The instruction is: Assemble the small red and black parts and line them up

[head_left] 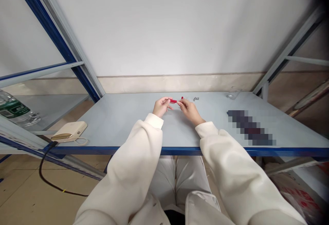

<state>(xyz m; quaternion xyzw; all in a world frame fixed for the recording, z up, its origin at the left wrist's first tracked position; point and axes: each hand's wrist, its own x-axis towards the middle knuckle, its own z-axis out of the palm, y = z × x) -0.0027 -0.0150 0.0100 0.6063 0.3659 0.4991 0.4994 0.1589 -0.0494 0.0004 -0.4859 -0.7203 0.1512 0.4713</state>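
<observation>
My left hand (161, 106) pinches a small red tube-like piece (173, 100) between thumb and fingers, just above the grey table (123, 119). My right hand (189, 110) is closed on a tiny red piece (182, 98) that shows at its fingertips. The two hands face each other a few centimetres apart at the table's far middle. A small cluster of metal parts (196, 98) lies on the table just right of my right hand. Both arms wear cream sleeves.
A cream box with a cable (70, 131) sits at the table's front left corner. A clear plastic container (233, 93) stands at the far right. A water bottle (15, 110) lies on the left shelf. Blue-grey rack posts (77, 57) flank the table.
</observation>
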